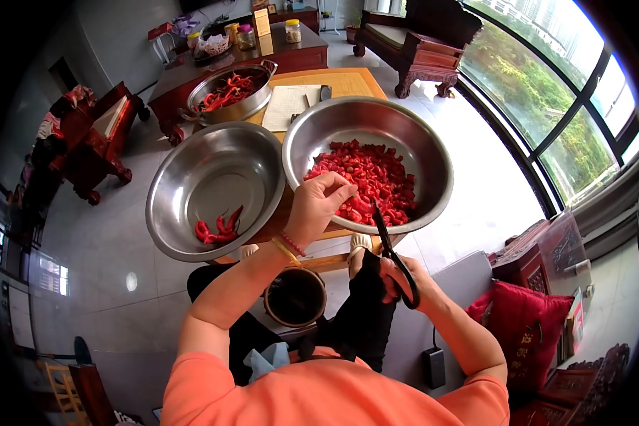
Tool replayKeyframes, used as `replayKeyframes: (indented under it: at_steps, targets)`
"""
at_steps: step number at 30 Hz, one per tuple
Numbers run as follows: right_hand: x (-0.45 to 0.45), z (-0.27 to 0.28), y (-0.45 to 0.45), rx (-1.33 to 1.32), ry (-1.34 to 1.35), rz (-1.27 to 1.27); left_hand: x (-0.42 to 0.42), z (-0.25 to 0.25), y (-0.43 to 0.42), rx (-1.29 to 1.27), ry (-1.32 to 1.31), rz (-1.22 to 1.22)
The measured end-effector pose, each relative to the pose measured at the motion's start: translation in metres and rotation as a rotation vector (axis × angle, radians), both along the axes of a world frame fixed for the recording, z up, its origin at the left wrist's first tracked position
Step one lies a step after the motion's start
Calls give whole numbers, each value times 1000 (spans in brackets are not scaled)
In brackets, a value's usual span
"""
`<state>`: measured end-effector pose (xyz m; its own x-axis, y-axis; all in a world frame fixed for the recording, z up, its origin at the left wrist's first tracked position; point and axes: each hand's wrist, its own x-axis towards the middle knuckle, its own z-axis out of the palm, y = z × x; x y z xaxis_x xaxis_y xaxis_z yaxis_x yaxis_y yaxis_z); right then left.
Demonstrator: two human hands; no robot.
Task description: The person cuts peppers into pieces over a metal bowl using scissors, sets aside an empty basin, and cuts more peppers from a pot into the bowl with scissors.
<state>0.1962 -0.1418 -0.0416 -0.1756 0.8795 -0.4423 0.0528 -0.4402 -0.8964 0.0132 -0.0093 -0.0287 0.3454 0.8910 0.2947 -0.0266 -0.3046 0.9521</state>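
My left hand (319, 204) is over the near rim of the right steel basin (433, 181), thumb and forefinger pinched on what looks like a red chili pepper (357, 206); it blends with the pieces behind it. My right hand (407, 282) grips black-handled scissors (392, 257), their blades pointing up across the basin's rim, close to my left fingertips. Cut red chili pieces (376, 170) fill much of this basin's bottom. To the left, another steel basin (165, 206) holds a few whole red chilies (220, 227).
A steel pot (245, 110) of long red chilies stands behind the basins, beside a sheet of paper (285, 106) and a knife-like dark-handled tool (325, 93) on the wooden table (358, 84). Between my legs is a dark bucket (295, 298). A red cushion (522, 323) lies at the right.
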Motion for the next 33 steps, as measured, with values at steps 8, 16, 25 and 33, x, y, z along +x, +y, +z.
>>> replayKeyframes:
  at_steps: [8,16,25,33]
  targets:
    - [4,-10,-6,-72,163,-31,-1,-7,7,-16,-4,99]
    - [-2,1,-1,54,84,84,14,-8,-9,-186,-186,-49]
    - [-2,-4,-5,-25,141,-48,12,-19,-4,-174,-105,-39]
    - [-9,-7,-12,-135,298,-94,12,-16,-5,-115,-158,102]
